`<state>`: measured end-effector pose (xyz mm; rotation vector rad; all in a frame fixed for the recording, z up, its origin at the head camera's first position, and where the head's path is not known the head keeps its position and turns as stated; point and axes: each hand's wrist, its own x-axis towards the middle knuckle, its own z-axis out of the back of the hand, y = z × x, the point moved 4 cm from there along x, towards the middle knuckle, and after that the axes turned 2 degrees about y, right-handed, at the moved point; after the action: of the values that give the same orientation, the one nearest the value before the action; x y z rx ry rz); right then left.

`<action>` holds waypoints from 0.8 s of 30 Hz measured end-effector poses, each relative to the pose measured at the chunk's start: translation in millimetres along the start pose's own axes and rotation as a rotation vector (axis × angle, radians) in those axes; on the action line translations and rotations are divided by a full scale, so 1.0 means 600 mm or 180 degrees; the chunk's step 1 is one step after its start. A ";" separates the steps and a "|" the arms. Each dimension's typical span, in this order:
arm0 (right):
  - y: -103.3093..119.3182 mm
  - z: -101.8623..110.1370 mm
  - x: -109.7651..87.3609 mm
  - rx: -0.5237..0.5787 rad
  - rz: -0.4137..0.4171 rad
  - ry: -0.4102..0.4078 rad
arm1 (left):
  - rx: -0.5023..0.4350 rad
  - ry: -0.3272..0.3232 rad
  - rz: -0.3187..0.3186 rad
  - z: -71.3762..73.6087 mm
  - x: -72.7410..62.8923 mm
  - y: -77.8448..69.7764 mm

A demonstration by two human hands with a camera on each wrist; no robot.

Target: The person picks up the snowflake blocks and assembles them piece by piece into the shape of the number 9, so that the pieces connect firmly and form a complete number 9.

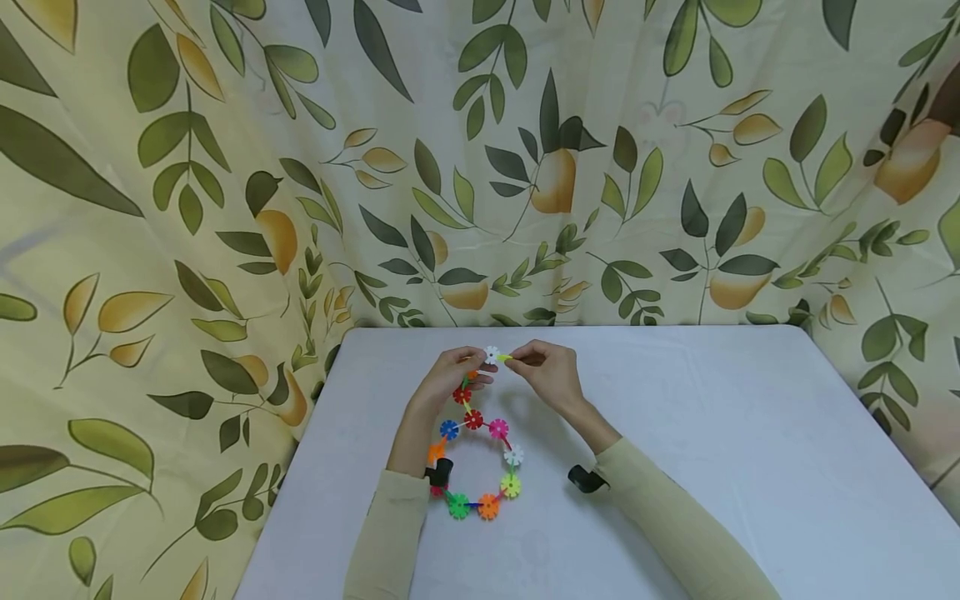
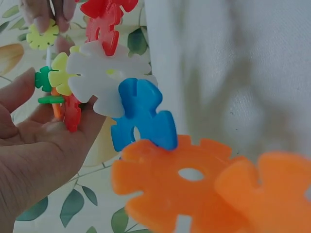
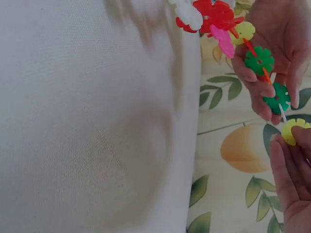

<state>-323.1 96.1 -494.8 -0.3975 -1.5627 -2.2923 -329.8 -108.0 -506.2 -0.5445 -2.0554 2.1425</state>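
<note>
Both hands are over the far part of the table, working on a chain of colourful plastic snowflake discs. My left hand holds the chain's far end, with thumb and fingers about a green disc. A white disc shows at its fingertips. Between thumb and fingertips my right hand pinches a yellow disc, which meets the white one edge to edge. Below the left hand the chain runs through a red disc into a ring of discs, including a pink one. My left forearm hides part of the ring.
A white cloth covers the table. Behind and at the sides hangs a leaf-and-fruit patterned curtain. Black straps sit at both wrists. Shadows of the arms and chain fall on the cloth.
</note>
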 end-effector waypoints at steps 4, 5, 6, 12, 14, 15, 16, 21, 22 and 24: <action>0.002 0.002 -0.002 -0.0073 0.0052 -0.0067 | 0.0008 0.0002 -0.0011 0.000 -0.001 0.002; 0.002 0.003 -0.002 -0.0098 0.0062 -0.0083 | 0.0000 0.0001 -0.0017 0.001 -0.002 0.002; 0.002 0.004 -0.002 -0.0121 0.0064 -0.0094 | 0.0001 -0.0003 -0.0025 0.001 -0.002 0.001; 0.003 0.003 0.000 -0.0197 0.0045 -0.0032 | 0.0025 0.0014 -0.0079 0.001 -0.004 -0.002; 0.005 0.002 0.000 -0.0209 0.0089 -0.0025 | 0.0035 0.0027 -0.0079 0.001 -0.004 -0.003; 0.006 0.001 0.000 -0.0205 0.0118 -0.0032 | 0.0036 0.0031 -0.0075 0.001 -0.005 -0.003; 0.008 0.001 0.000 -0.0202 0.0150 -0.0044 | 0.0034 0.0028 -0.0076 0.000 -0.005 -0.003; 0.013 0.001 -0.001 -0.0188 0.0262 -0.0109 | -0.0018 -0.0034 -0.0046 0.000 -0.007 -0.003; 0.014 0.001 -0.001 -0.0188 0.0266 -0.0116 | -0.0038 -0.0056 -0.0046 -0.001 -0.007 -0.003; 0.015 0.000 -0.002 -0.0202 0.0259 -0.0134 | -0.0089 -0.0094 -0.0050 -0.002 -0.007 -0.002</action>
<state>-318.1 93.5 -487.8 -0.5193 -1.4682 -2.2897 -325.8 -108.3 -504.3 -0.5012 -2.1005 2.1288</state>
